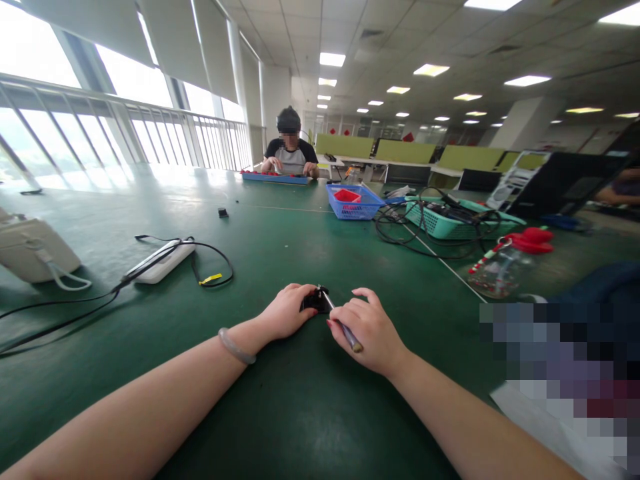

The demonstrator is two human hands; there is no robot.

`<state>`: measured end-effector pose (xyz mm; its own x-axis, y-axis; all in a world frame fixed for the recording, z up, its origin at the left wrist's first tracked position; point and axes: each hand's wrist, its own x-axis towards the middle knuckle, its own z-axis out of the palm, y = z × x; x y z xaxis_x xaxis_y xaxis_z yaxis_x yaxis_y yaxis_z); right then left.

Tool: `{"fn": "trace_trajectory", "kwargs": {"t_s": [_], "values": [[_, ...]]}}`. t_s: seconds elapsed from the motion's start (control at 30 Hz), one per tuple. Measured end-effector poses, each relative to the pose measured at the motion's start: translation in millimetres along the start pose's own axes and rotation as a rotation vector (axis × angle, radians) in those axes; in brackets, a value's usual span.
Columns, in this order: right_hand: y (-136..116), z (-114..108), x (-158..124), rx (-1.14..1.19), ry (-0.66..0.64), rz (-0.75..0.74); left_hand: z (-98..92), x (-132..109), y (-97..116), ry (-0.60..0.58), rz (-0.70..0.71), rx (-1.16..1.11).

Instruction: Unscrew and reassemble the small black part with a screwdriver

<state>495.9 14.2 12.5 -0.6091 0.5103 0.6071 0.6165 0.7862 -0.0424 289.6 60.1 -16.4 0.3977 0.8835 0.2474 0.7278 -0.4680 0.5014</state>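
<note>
Blk obj point(319, 302) partly behind L hand point(286, 312)

To my left I see a beige bag point(30, 250) and white block point(161, 265) under black cable point(117, 291). Ahead: blue basket point(353, 209), red tray point(346, 195) inside; teal basket point(434, 224), cables piled in. Right: clear bottle point(503, 268), red lid point(533, 240).

Deep green across the tabletop point(300, 427), black on the small part point(319, 303); silvery, then greyish purple, along the slim tool point(347, 335). Blue on the left basket point(354, 211), mint green on the right basket point(436, 230) — red on the bottle lid point(534, 241), banded red-and-white on the strap point(486, 257).
</note>
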Motion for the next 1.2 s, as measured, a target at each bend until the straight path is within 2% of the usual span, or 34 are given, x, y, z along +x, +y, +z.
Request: {"fn": "trace_trajectory", "kwargs": {"t_s": [0.2, 0.37, 0.47, 0.6, 0.8, 1.0, 1.1, 1.2], "values": [[11.4, 2.5, 0.8, 0.17, -0.005, 0.239, -0.1, 0.6, -1.4, -0.022, 0.052, 0.014], [26.8, 4.1, -2.6, 0.439, 0.122, 0.577, -1.7, -0.1, 0.1, -0.029, 0.057, 0.015], [30.4, 6.1, -3.7, 0.665, 0.244, 0.678, -2.3, -0.1, 1.0, -0.014, 0.049, 0.003], [28.3, 8.5, -3.2, 0.817, 0.295, 0.683, -2.9, 0.1, 1.9, 0.028, 0.056, -0.031], [28.4, 8.2, -4.5, 0.632, 0.227, 0.672, -4.4, -1.1, 4.6, -0.005, 0.007, -0.019], [29.3, 12.9, -4.6, 0.707, 0.116, 0.674, -6.0, -1.0, 7.1, -0.019, 0.026, -0.013], [29.6, 15.1, -4.4, 0.669, 0.062, 0.664, -7.8, -0.8, 8.4, -0.037, 0.036, -0.007], [29.5, 13.6, -4.5, 0.594, 0.084, 0.641, -9.8, -0.9, 10.4, -0.047, 0.029, -0.007]]}}
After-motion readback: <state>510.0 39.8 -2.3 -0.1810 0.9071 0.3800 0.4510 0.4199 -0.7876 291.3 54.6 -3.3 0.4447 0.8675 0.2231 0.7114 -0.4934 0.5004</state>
